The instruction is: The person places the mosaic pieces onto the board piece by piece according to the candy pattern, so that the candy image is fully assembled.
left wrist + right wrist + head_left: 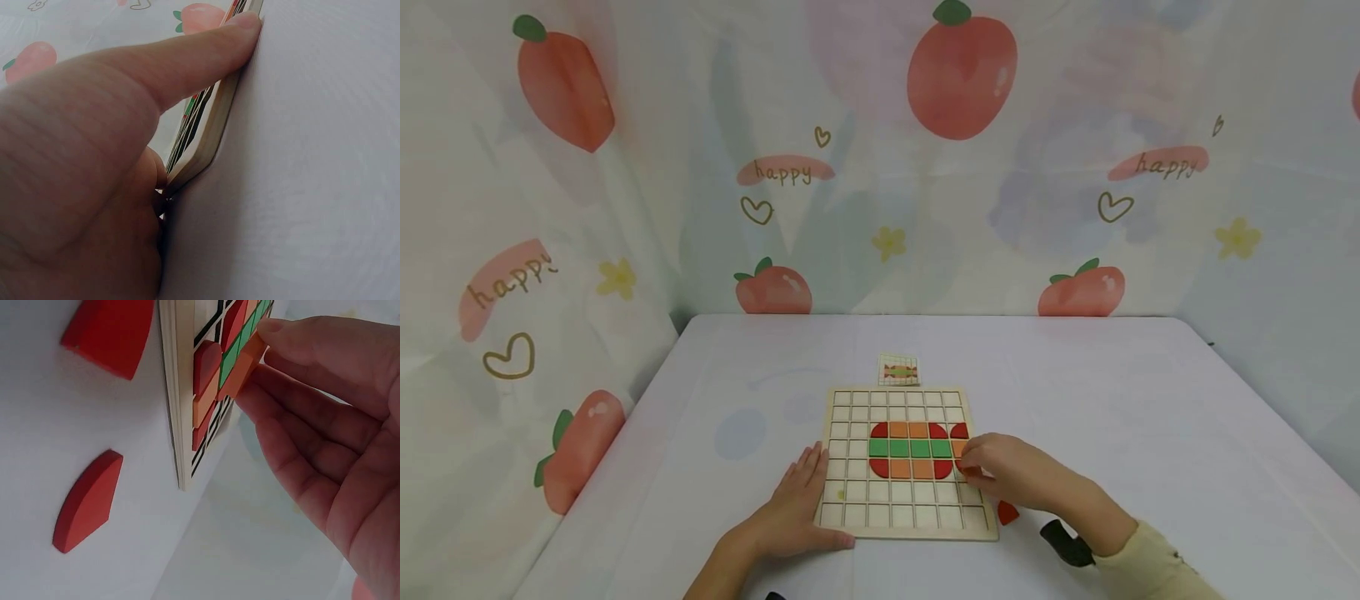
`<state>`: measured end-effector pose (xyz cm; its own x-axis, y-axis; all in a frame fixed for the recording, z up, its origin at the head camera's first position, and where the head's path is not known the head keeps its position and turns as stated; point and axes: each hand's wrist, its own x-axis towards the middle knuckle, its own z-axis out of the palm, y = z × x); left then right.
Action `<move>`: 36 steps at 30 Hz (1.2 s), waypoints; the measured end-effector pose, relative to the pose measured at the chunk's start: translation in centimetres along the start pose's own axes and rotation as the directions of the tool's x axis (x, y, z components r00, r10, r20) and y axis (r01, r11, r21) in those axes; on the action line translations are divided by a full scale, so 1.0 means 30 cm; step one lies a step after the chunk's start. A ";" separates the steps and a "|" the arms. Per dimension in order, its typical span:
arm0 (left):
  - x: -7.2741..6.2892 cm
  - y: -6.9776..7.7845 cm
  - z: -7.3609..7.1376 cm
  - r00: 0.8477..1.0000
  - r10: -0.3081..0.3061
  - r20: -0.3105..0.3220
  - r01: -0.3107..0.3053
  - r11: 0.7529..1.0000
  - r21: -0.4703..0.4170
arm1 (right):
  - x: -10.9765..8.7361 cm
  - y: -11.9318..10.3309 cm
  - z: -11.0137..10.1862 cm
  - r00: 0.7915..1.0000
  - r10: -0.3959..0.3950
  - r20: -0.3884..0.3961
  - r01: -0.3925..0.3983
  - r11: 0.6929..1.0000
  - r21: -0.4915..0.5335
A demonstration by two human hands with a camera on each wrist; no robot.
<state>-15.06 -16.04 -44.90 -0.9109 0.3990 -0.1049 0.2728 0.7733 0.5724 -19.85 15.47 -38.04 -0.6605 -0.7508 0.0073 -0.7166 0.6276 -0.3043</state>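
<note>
A wooden grid board (857, 517) lies on the table with red rounded corner pieces, orange square tiles and a row of green tiles (910, 448) set in it. My left hand (790, 508) holds the board's near left corner, fingers along the left edge and thumb at the front edge. In the left wrist view the thumb (187, 59) lies straight against the board's rim. At the board's right side, my right hand (1018, 468) pinches an orange tile (240, 374) between thumb and fingers, over the laid pieces. The fingers hide part of the right column in the head view.
A small pattern card (898, 370) stands behind the board. One loose red piece (1007, 512) lies right of the board, and the right wrist view shows two red pieces (90, 503) on the table. A printed cloth (865, 233) hangs behind.
</note>
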 end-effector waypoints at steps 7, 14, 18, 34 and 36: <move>0.003 0.001 0.000 1.000 -0.006 0.007 0.006 1.000 0.002 | 0.055 -0.009 0.010 0.998 -0.057 -0.028 0.056 0.998 -0.008; 0.002 0.009 -0.005 1.000 -0.002 0.009 0.002 1.000 -0.008 | 0.089 -0.020 0.014 0.992 -0.112 -0.051 0.109 0.993 -0.048; 0.000 0.011 -0.007 1.000 -0.002 0.008 0.002 1.000 -0.014 | 0.115 -0.029 0.020 0.991 -0.124 -0.044 0.122 0.991 -0.050; 0.002 0.006 -0.007 1.000 0.001 0.003 -0.001 1.000 -0.001 | 0.202 -0.073 0.043 0.984 -0.173 -0.028 0.172 0.985 -0.027; 0.000 0.006 -0.007 1.000 0.004 0.002 -0.004 1.000 -0.001 | 0.210 -0.076 0.050 0.985 -0.168 -0.029 0.167 0.985 -0.029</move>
<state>-15.09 -15.99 -44.63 -0.9093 0.4029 -0.1039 0.2760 0.7710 0.5740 -22.04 9.00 -38.72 -0.5368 -0.8393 0.0862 -0.8233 0.4987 -0.2711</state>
